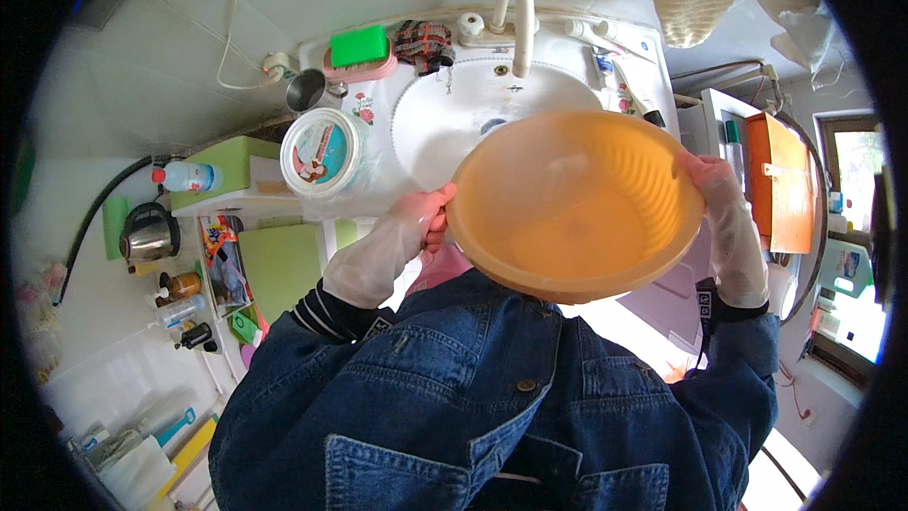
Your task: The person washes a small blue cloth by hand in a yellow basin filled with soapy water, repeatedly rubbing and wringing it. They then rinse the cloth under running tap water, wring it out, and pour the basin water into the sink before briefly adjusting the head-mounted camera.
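Both hands wear thin translucent gloves and hold an orange plastic basin (567, 220) by its rim. My left hand (425, 216) grips the basin's left side, its fingers partly curled underneath. On the opposite side, my right hand (713, 181) holds the rim, with its fingertips hidden. The basin is in front of my denim jacket and overlaps the near edge of a white washbasin (440, 128) in the picture. Inside the basin the surface looks hazy; whether it holds water I cannot tell. Behind it curves a white faucet (523, 21).
Left of the washbasin stand a lidded plastic tub (319, 152), a metal mug (308, 91), a green sponge (360, 46) on a pink brush and a checked cloth (423, 44). Tubes (635, 89) lie at its right. A plastic bottle (191, 176) and kettle (150, 233) are farther left.
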`<action>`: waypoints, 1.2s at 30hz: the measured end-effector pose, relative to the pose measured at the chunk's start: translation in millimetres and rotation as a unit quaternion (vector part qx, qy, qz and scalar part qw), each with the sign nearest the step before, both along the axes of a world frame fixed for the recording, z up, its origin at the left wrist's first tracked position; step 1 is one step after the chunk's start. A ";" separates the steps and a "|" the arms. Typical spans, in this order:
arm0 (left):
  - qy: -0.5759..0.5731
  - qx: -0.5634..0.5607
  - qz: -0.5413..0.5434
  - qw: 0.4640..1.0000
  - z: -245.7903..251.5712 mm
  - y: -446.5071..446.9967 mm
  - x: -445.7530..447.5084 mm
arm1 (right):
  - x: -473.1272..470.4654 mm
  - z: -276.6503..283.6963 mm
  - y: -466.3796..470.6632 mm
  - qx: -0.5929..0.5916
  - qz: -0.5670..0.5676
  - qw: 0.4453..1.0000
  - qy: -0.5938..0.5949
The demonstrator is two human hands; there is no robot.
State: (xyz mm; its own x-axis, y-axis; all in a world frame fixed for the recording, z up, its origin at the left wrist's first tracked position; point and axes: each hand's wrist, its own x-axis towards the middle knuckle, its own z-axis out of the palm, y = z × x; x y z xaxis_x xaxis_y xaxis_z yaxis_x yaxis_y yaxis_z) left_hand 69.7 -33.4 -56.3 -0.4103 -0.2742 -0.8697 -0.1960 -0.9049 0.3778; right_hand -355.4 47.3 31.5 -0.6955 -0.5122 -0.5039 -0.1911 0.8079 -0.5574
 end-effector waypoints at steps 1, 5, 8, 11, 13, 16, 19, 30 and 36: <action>0.011 0.009 -0.003 1.000 -2.3 0.0 1.5 | 0.7 1.2 -3.1 0.001 0.002 1.000 0.001; 0.065 0.062 -0.016 0.996 -10.5 -3.3 3.2 | 2.7 12.0 -18.6 -0.002 0.000 1.000 -0.028; 0.075 0.082 -0.021 0.994 -16.8 -1.9 -1.2 | 5.0 25.4 -27.1 0.001 0.000 1.000 -0.022; 0.093 0.091 -0.038 0.991 -26.5 0.9 -7.3 | 11.3 46.1 -31.3 0.004 0.026 1.000 -0.002; 0.120 0.127 -0.031 0.984 -35.5 2.7 -9.9 | 21.9 64.2 -35.0 0.003 0.052 0.999 0.014; 0.186 0.191 -0.046 0.963 -50.9 4.8 -13.6 | 49.7 96.2 -45.7 0.002 0.107 0.993 0.048; 0.233 0.249 -0.050 0.939 -62.8 8.6 -17.9 | 83.5 125.5 -59.4 -0.061 0.246 0.961 0.112; 0.227 0.280 -0.142 0.922 -51.1 21.0 -39.0 | 61.4 114.4 -155.8 0.088 0.239 0.952 0.167; 0.256 0.303 -0.184 0.899 -54.2 23.6 -41.2 | 72.9 117.8 -157.7 0.085 0.227 0.959 0.146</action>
